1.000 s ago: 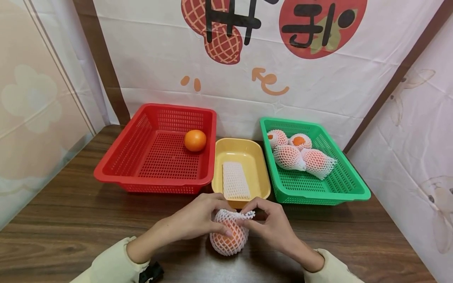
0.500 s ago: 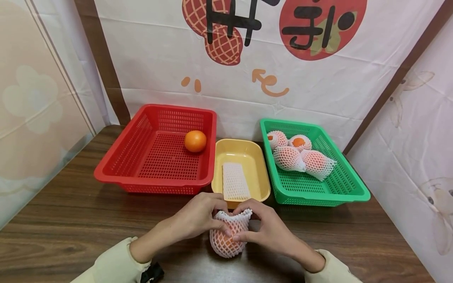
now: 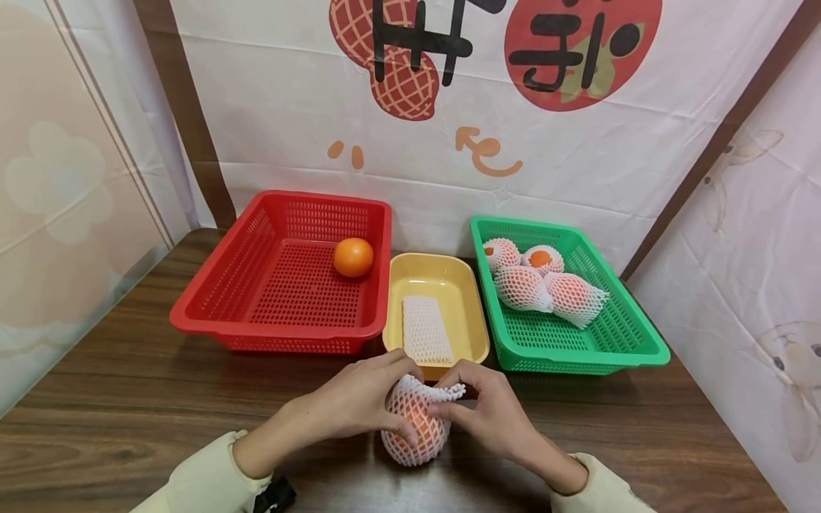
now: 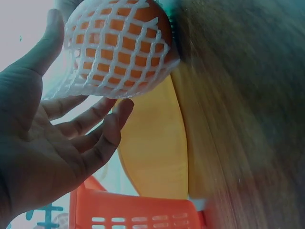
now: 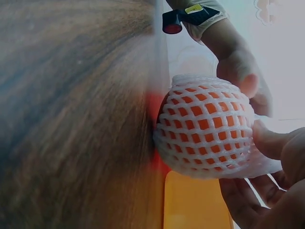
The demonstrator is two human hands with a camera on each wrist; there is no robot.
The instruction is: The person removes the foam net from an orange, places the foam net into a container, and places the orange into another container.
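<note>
An orange [image 3: 420, 426] in a white foam net sleeve [image 3: 410, 450] is at the table's front, below the yellow tray. My left hand [image 3: 355, 399] grips its left side, thumb across the front. At the sleeve's upper right, my right hand [image 3: 497, 412] pinches the gathered open end between thumb and fingers. The left wrist view shows orange skin bare past the ragged edge of the net [image 4: 119, 52]. From the right wrist, the mesh [image 5: 207, 129] wraps most of the fruit, and its loose end runs into my right fingers.
A red basket [image 3: 214, 285] at left holds one bare orange [image 3: 353, 257]. Flat foam sleeves [image 3: 426, 328] lie in the yellow tray [image 3: 471, 306] at centre. Several netted oranges [image 3: 521, 286] sit in the green basket [image 3: 586, 365] at right. A printed cloth stands behind.
My right fingers first reach into the sleeve's mouth and spread it, then pinch its edge together at the upper right again. My left hand stays on the orange, with its fingers shifted slightly.
</note>
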